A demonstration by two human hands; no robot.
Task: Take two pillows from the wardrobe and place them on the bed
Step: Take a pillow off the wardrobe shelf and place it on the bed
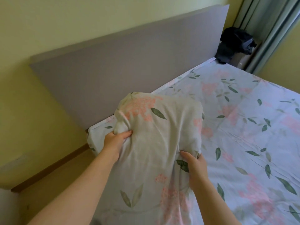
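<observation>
A pillow [160, 132] in a cream case with pink flowers and green leaves is held up over the near corner of the bed [253, 120]. My left hand [116, 140] grips bunched fabric at its left edge. My right hand [195, 168] clasps its right edge lower down. The pillow hangs tilted, its top toward the headboard, its lower part dropping between my forearms. The bed's sheet carries the same floral print. No second pillow shows.
A grey headboard [129, 62] runs along the yellow wall behind the bed. A black bundle [233, 44] sits at the far corner beside grey-green curtains [266, 30]. A wooden ledge [48, 169] lies left of the bed.
</observation>
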